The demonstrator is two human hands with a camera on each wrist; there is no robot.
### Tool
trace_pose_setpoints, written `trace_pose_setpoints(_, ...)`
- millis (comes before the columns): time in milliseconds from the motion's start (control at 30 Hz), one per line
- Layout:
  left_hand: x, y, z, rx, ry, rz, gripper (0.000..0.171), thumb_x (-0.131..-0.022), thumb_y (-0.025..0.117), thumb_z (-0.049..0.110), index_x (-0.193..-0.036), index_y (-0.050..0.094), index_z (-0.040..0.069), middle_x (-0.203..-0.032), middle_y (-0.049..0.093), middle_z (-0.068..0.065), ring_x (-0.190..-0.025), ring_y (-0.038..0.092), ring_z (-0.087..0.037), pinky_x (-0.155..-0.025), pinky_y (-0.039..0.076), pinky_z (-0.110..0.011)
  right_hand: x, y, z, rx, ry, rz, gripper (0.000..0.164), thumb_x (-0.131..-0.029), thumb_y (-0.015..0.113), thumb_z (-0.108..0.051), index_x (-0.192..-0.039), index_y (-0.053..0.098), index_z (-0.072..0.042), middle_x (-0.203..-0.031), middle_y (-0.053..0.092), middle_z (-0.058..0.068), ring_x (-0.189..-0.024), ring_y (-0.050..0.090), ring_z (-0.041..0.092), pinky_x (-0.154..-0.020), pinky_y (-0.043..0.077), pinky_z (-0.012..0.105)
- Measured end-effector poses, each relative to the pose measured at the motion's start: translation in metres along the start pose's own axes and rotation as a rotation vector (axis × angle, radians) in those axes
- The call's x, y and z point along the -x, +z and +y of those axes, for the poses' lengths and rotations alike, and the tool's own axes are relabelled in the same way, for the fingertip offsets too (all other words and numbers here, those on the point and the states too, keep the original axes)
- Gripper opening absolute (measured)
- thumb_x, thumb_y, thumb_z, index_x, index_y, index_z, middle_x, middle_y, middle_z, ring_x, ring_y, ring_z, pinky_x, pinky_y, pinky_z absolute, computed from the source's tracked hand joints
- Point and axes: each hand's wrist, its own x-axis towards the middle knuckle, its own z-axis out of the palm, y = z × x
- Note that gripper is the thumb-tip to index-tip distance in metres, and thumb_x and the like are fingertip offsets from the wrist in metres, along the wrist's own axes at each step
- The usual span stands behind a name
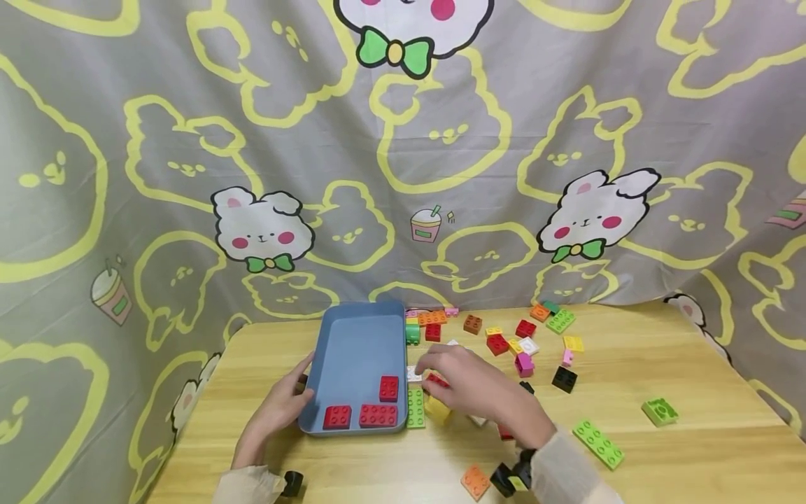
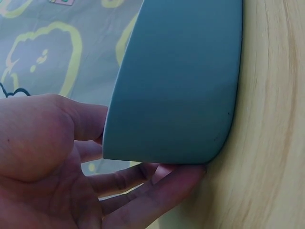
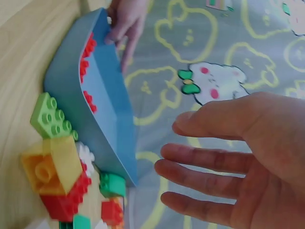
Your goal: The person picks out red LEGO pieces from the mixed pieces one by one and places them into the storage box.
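A blue-grey tray (image 1: 357, 350) lies on the wooden table, with three red bricks (image 1: 378, 415) near its front edge. My left hand (image 1: 283, 402) holds the tray's left side, thumb at the rim and fingers along the outer wall (image 2: 176, 95). Over the bricks just right of the tray is my right hand (image 1: 469, 378), its fingers extended and apart in the right wrist view, holding nothing. Below and beside it sit a yellow brick (image 3: 50, 167), a red brick (image 3: 64, 198), a light green brick (image 1: 415, 408) and a white brick (image 1: 413, 374), partly hidden in the head view.
Several loose bricks spread over the right of the table, among them a black brick (image 1: 564, 379), a long light green brick (image 1: 598, 443) and an orange brick (image 1: 475, 481) near the front. A patterned grey cloth (image 1: 403, 154) hangs behind the table.
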Motion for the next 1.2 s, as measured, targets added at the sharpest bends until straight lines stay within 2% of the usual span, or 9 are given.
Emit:
trace_pose_setpoints(300, 0.001, 0.001, 0.000, -0.008, 0.002, 0.009, 0.067, -0.090, 0.055, -0.005, -0.153, 0.031, -0.002, -0.110, 0.058, -0.026, -0.093, 0.057, -0.031, -0.073, 0.052, -0.043, 0.045, -0.009, 0.026, -0.027, 0.076, 0.029, 0.020, -0.091, 0.067, -0.016, -0.110, 0.072, -0.013, -0.110, 0.068, 0.001, -0.099, 0.063, 0.017, -0.082, 0.056, 0.037)
trace_pose_setpoints(533, 0.002, 0.003, -0.003, -0.006, -0.013, -0.002, 0.067, -0.091, 0.055, -0.005, -0.153, 0.031, -0.001, -0.110, 0.058, -0.025, -0.092, 0.057, -0.030, -0.072, 0.052, -0.042, 0.064, -0.004, 0.049, -0.082, 0.116, -0.025, 0.023, -0.088, 0.070, -0.013, -0.111, 0.070, -0.009, -0.109, 0.067, 0.004, -0.097, 0.064, 0.024, -0.078, 0.056, 0.040)
trace_pose_setpoints(667, 0.000, 0.003, -0.003, -0.004, -0.011, -0.001, 0.068, -0.091, 0.055, -0.004, -0.154, 0.030, 0.000, -0.111, 0.057, -0.024, -0.093, 0.057, -0.030, -0.073, 0.052, -0.042, 0.072, -0.005, 0.057, -0.109, 0.169, -0.044, 0.023, -0.085, 0.073, -0.011, -0.107, 0.069, -0.009, -0.107, 0.065, 0.006, -0.093, 0.063, 0.026, -0.075, 0.055, 0.041)
trace_pose_setpoints(867, -0.003, 0.004, -0.003, -0.002, -0.003, -0.005, 0.068, -0.091, 0.054, -0.005, -0.154, 0.029, 0.000, -0.112, 0.057, -0.025, -0.094, 0.056, -0.031, -0.072, 0.052, -0.041, 0.079, -0.006, 0.066, -0.112, 0.227, -0.075, 0.020, -0.079, 0.078, -0.007, -0.097, 0.068, -0.007, -0.095, 0.066, 0.006, -0.086, 0.060, 0.023, -0.073, 0.054, 0.042)
trace_pose_setpoints(1200, 0.000, 0.002, 0.001, -0.021, -0.006, -0.002, 0.068, -0.091, 0.054, -0.004, -0.154, 0.029, 0.000, -0.110, 0.058, -0.025, -0.094, 0.057, -0.031, -0.072, 0.052, -0.041, 0.080, 0.002, 0.061, -0.072, 0.309, -0.099, 0.024, -0.074, 0.080, -0.003, -0.094, 0.067, -0.007, -0.079, 0.055, 0.003, -0.072, 0.046, 0.019, -0.061, 0.043, 0.035)
